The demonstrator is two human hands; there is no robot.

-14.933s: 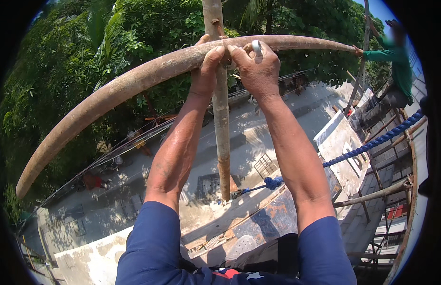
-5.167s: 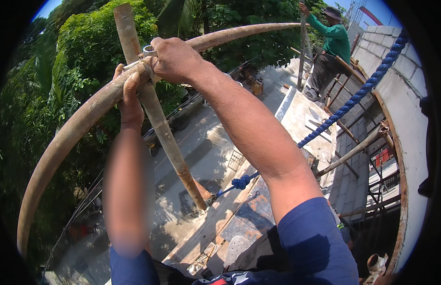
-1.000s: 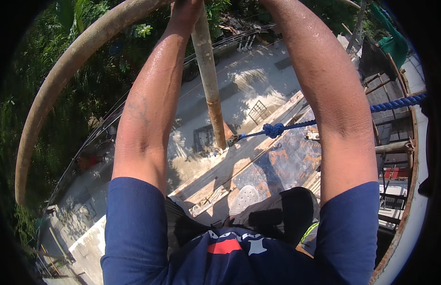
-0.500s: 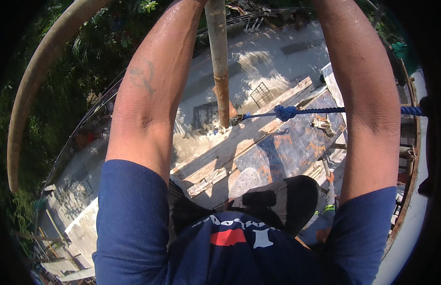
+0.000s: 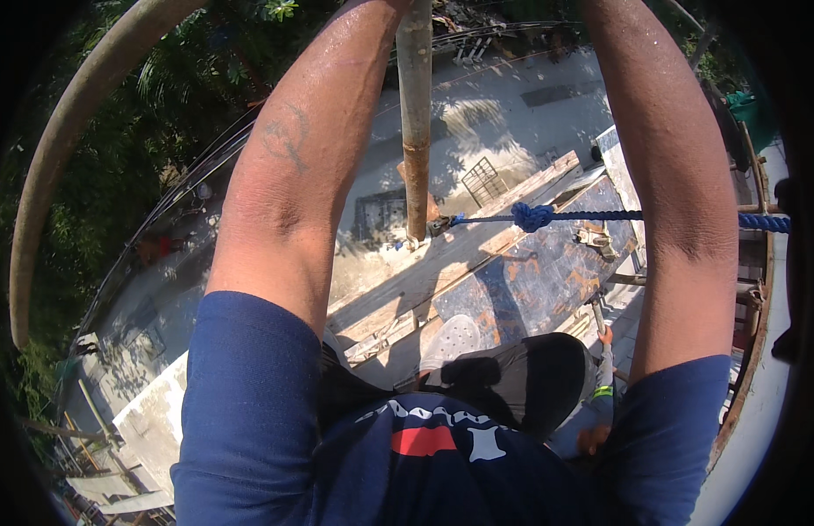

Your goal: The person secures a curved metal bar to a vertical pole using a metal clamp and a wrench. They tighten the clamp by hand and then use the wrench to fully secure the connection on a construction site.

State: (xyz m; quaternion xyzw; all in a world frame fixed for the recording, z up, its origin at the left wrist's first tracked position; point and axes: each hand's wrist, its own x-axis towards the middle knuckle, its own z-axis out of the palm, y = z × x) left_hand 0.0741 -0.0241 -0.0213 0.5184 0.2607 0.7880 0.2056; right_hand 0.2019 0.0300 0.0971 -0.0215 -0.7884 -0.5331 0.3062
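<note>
Both of my arms reach up past the upper edge of the picture, so neither hand shows. My left forearm (image 5: pixel 315 145) passes just left of an upright round pole (image 5: pixel 416 123), rusty toward its lower part. My right forearm (image 5: pixel 674 131) rises on the far side of that pole. A blue rope (image 5: pixel 600 216) with a thick knot (image 5: pixel 532 216) runs from near the pole's foot to the right, passing behind my right arm. What my hands hold or touch is hidden.
Below me are a long wooden plank (image 5: pixel 490 232) and a worn dark panel (image 5: pixel 534 285); my light perforated clog (image 5: pixel 455 340) is over them. A co-worker's hand (image 5: pixel 606 335) grips a bar at lower right. A curved pole (image 5: pixel 52 149) spans the left. Paved ground lies far below.
My left arm has shifted slightly right, closer to the pole in the picture. The scene below has slid a little to the right. The co-worker's arm shows more.
</note>
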